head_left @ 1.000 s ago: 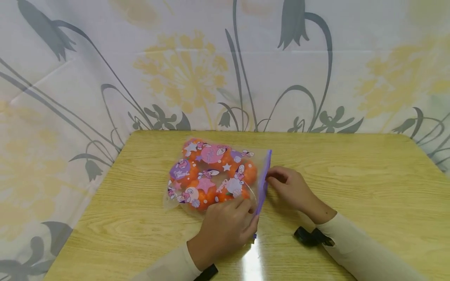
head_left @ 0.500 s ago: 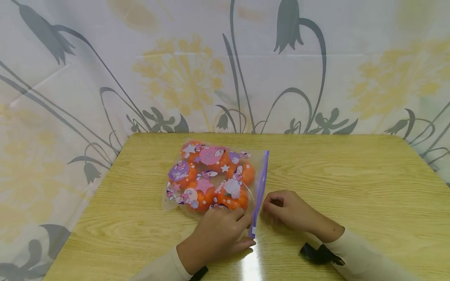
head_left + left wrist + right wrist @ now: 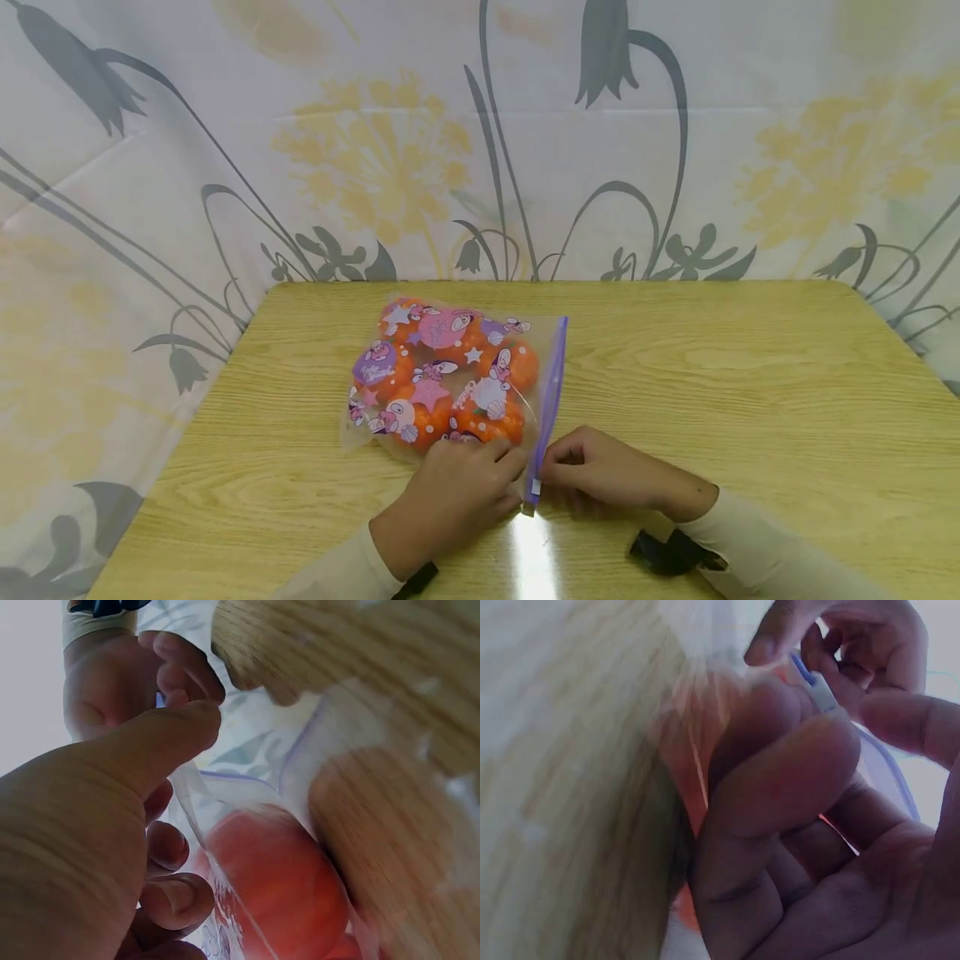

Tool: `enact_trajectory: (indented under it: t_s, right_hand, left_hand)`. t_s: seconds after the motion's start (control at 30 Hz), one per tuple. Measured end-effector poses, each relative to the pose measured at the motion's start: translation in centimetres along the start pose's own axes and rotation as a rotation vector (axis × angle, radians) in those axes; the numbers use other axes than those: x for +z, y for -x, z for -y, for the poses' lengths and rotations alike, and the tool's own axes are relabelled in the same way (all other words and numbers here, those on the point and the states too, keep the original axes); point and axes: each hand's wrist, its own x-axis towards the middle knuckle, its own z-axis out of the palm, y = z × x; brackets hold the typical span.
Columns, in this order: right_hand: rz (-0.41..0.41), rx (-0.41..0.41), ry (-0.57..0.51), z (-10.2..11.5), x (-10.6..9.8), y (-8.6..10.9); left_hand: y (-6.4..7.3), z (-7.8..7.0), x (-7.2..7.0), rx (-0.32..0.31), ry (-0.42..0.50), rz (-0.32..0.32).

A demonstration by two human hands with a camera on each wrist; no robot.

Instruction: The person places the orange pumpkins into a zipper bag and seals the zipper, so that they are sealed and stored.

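Observation:
A clear slider zip bag (image 3: 431,393) with pink and purple sea prints lies on the table. Several round orange things (image 3: 274,881) show through its film; their kind is unclear. A purple zip strip (image 3: 553,383) runs down the bag's right side, with a white slider (image 3: 536,487) at its near end. My left hand (image 3: 453,492) grips the bag's near right corner with curled fingers. Close to it, my right hand (image 3: 615,475) pinches at the slider, also visible between its thumb and forefinger in the right wrist view. Its fingertips partly cover the strip's end.
The wood-grain table (image 3: 720,358) extends to the right and left of the bag. Behind it hangs a floral cloth (image 3: 420,150). Dark straps (image 3: 671,552) sit at the wrists, and a bright reflection lies near the front.
My right hand has left the middle of the zip strip and come down toward me to the slider end. My left hand stays at the near corner, its thumb drawn in.

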Motion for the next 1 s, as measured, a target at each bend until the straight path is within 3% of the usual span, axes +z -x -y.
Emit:
enact_trajectory:
  t_s: [0.1,0.33,0.57,0.83,1.0]
  right_hand:
    - [0.041,0.032,-0.024,0.0,0.3,0.0]
    - [0.046,0.052,-0.052,-0.3,0.6,-0.1]
    - [0.035,0.067,-0.158,-0.3,0.7,-0.1]
    - [-0.025,0.09,-0.206,-0.2,0.8,-0.1]
    - [-0.105,0.095,-0.235,0.0,1.3,-0.1]
  left_hand:
    - [0.0,0.1,0.0,-0.003,0.003,0.001]
    - [0.1,0.1,0.0,-0.003,0.036,-0.044]
    - [0.0,0.1,0.2,0.023,0.049,-0.164]
    - [-0.3,0.1,0.3,0.044,0.041,-0.258]
    - [-0.3,0.1,0.2,0.057,0.075,-0.276]
